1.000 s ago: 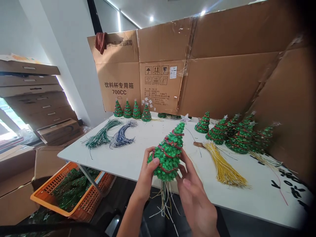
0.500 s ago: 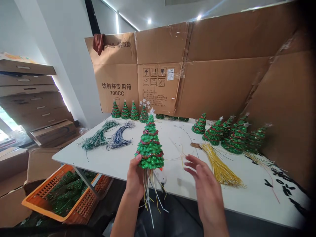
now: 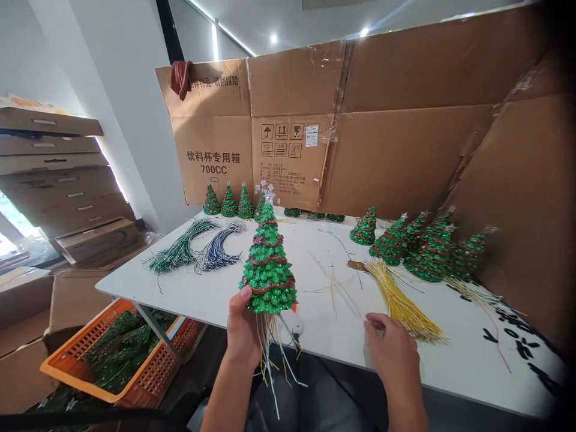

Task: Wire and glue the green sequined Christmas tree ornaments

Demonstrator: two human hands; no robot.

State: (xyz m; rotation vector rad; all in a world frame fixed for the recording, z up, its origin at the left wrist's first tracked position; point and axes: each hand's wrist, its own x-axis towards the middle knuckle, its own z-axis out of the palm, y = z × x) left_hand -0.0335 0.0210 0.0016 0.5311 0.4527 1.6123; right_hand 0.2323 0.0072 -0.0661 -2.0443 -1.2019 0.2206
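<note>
My left hand (image 3: 240, 327) is closed round the base of a small green beaded Christmas tree (image 3: 267, 264) with red garland and a silver star on top. It holds the tree upright over the near edge of the white table (image 3: 450, 366). Loose wire ends hang below the tree's base. My right hand (image 3: 390, 351) rests on the table with its fingers curled, beside the near end of a bundle of yellow wires (image 3: 400, 303). Whether those fingers grip a wire is hidden.
Finished beaded trees stand at the back left (image 3: 229, 203) and in a cluster at the right (image 3: 423, 247). Green wires (image 3: 180, 252) and blue wires (image 3: 218, 252) lie at the left. An orange crate (image 3: 114, 354) of green pieces sits below. Cardboard walls (image 3: 382, 126) surround the table.
The tree went from tilted in both hands to upright in my left hand alone. My right hand let go, moved right and came down beside the yellow wires.
</note>
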